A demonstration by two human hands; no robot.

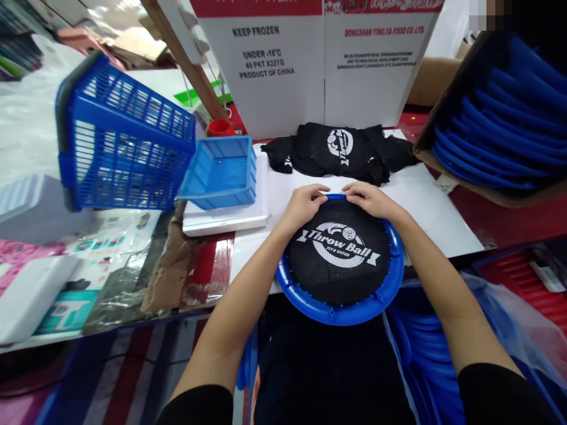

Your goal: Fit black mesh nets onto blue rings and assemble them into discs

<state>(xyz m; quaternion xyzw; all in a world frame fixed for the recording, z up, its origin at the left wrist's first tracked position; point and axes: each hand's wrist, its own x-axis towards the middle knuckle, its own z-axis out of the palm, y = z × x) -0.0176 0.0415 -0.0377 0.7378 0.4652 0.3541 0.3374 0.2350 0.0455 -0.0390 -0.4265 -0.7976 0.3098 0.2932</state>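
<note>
A round throw ball paddle (339, 313) with a blue plastic rim rests near me at the table's front edge, partly over my lap. Black mesh (325, 280) printed "Throw Ball" spans its middle, caught on small pegs around most of the rim. At the far side, my left hand (305, 206) is closed on the rim, thumb and fingers at the mesh edge. Just to its right, my right hand (372, 200) grips the same far edge, fingertips close to the left ones. Beyond both hands lies a pile of black printed mesh pieces (361, 153).
A tilted blue basket (128, 136) and a light-blue tray (221, 171) on white foam (225, 221) stand left. A large white carton (283, 100) closes off the back. At right, a cardboard box (482, 198) holds several blue rings; more blue rings (425, 342) lie below the table.
</note>
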